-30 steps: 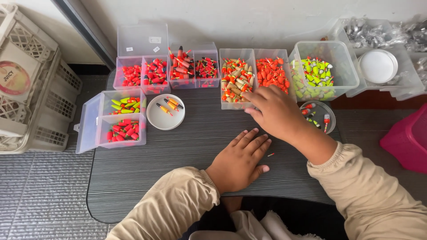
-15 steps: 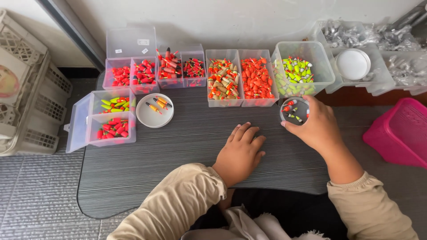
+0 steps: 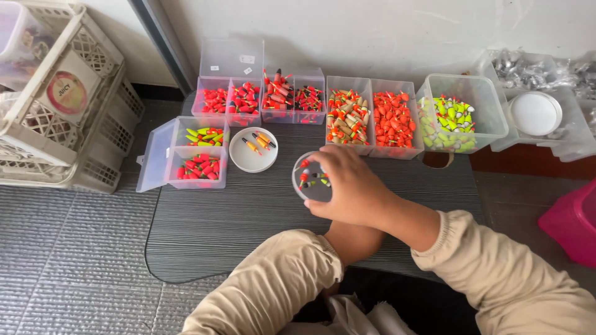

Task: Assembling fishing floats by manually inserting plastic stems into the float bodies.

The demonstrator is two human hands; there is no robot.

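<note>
where held, small round clear lid (image 3: 310, 178) with red-tipped floats (image 3: 303, 164)

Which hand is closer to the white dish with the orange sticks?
Right. The right hand is just beside the white dish, holding a small round lid. The left hand lies farther back, mostly hidden under it.

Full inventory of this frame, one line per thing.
Grey dish: 1, holds a few small floats, under right hand.
White dish: 1, a few orange floats in it, left of grey dish.
Clear boxes: several, red, orange and yellow-green floats, along mat's far edge.
Open-lid box: 1, clear, green and red floats, mat's left.
Mat: 1, dark grey, ribbed.
Crate: 1, white, far left.
Pink bin: 1, right edge.
White lid: 1, round, top right.
Left hand: mostly hidden behind right forearm.
Right hand: grips grey dish.
</note>
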